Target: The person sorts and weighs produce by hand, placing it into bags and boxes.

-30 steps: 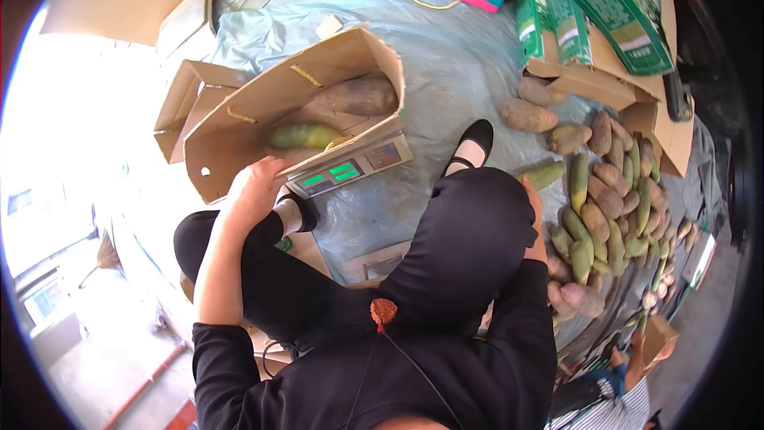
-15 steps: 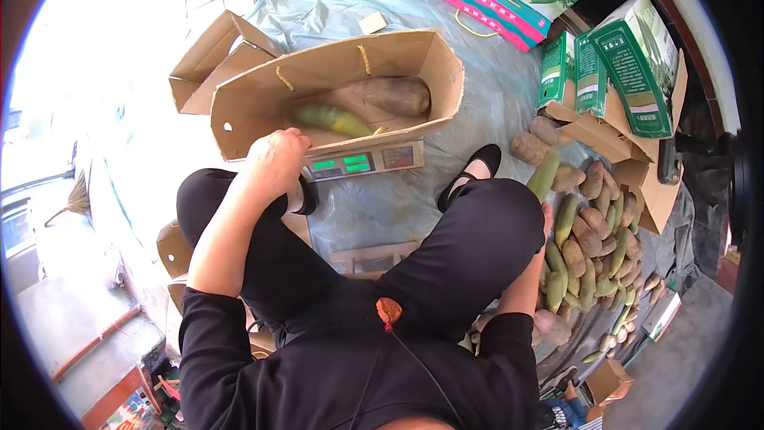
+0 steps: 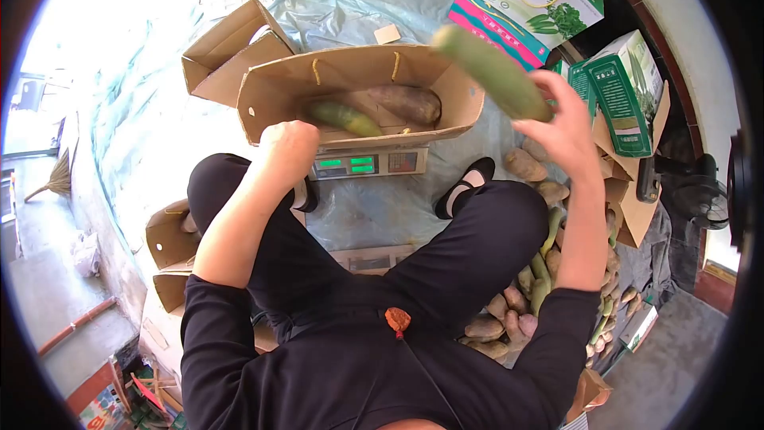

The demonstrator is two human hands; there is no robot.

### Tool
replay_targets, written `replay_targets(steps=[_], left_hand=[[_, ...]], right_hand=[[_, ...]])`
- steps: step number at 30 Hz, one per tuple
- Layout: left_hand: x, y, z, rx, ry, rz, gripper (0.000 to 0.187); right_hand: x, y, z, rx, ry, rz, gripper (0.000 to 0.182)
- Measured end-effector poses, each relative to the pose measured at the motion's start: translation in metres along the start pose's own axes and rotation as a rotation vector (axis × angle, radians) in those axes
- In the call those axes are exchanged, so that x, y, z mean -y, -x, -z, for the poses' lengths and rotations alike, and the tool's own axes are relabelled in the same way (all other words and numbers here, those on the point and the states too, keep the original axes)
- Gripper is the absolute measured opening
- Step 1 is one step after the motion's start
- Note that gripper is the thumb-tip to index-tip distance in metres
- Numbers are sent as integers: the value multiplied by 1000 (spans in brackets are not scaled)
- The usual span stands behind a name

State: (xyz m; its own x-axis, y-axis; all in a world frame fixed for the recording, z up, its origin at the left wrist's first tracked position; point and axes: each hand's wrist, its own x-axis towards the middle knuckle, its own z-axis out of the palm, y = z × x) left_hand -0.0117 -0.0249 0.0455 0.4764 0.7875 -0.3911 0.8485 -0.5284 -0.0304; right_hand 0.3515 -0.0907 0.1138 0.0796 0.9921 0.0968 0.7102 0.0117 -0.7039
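It's a packing area (scale (image 3: 394, 162), cartons (image 3: 358, 70), vegetables (image 3: 493, 76)).

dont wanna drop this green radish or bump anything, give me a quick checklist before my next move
1. Grip on green radish: ok, right hand holds one end.
2. Carton held steady: cannot tell, left hand is at its near rim, fingertips hidden.
3. Room inside: ok, bare cardboard shows around the two vegetables.
4. Radish clear of the rim: cannot tell, they overlap in view.
5. Scale display lit: ok.
6. Reading: cannot tell, digits too small.

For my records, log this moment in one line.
right hand: holds green radish | left hand: at box rim | box: on scale
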Motion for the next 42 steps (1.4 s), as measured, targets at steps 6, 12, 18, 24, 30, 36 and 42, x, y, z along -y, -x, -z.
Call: replay_targets(steps=[6, 12, 18, 24, 30, 36, 42], left_hand=[[-5, 1, -3, -62, -103, -76, 5], [-12, 5, 3, -45, -177, -95, 5], [-8, 6, 1, -10, -170, -145, 5], [-6, 5, -7, -72, -181, -174, 4], [-10, 3, -4, -75, -195, -186, 5], [-8, -1, -6, -75, -167, -155, 6], [-13, 0, 4, -31, -87, -172, 13]], right_hand=[[47, -61, -97, 379, 517, 38, 47], [45, -92, -191, 568, 713, 83, 20], [28, -109, -245, 676, 760, 119, 19], [23, -106, -237, 767, 814, 98, 25], [20, -97, -235, 774, 724, 219, 23], [32, -98, -263, 729, 626, 244, 20], [17, -102, -292, 609, 450, 312, 18]])
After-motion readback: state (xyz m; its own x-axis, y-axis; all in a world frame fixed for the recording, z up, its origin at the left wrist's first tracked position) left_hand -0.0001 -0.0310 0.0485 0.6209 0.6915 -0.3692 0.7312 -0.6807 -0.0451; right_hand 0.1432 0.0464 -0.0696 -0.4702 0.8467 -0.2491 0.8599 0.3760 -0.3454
